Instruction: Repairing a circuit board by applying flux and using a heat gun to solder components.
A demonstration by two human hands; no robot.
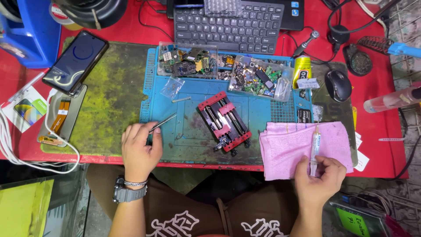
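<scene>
Red-topped workbench (131, 26) (brightly lit) over a dim floor (408, 197)

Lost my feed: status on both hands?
Left hand holds tweezers on blue mat. Right hand holds syringe over pink cloth. Red clamp sits between, untouched.
</scene>
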